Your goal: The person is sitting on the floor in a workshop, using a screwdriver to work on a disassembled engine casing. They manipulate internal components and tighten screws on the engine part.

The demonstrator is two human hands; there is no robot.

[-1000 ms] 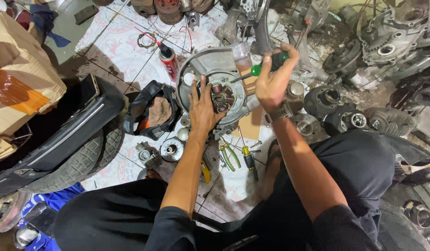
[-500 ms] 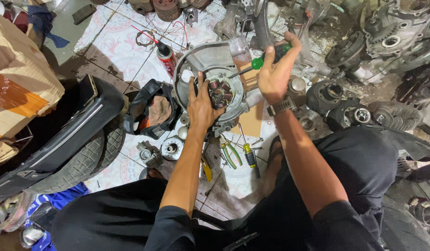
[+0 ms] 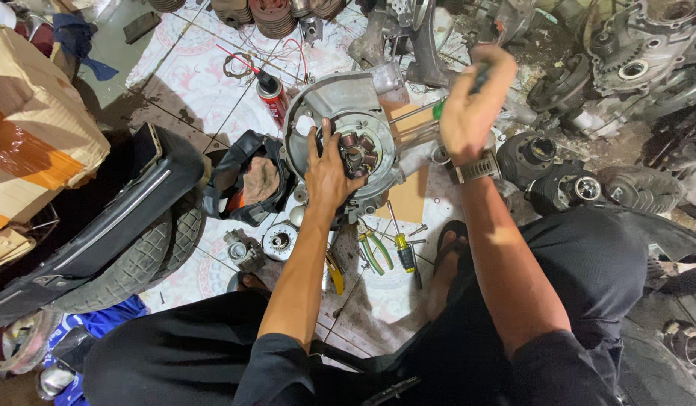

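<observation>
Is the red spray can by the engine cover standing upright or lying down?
Lying down. The red spray can rests on its side on the tiled floor, nozzle end pointing up-left, beside the engine cover.

a motorcycle repair workshop is shown. work is done on a patterned tiled floor (image 3: 198,90), where engine casings (image 3: 641,53) and cylinders (image 3: 273,13) are heaped along the far edge. a tyre (image 3: 130,263), pliers (image 3: 374,252), a screwdriver (image 3: 404,252) and a spray can (image 3: 273,94) are scattered about.
</observation>
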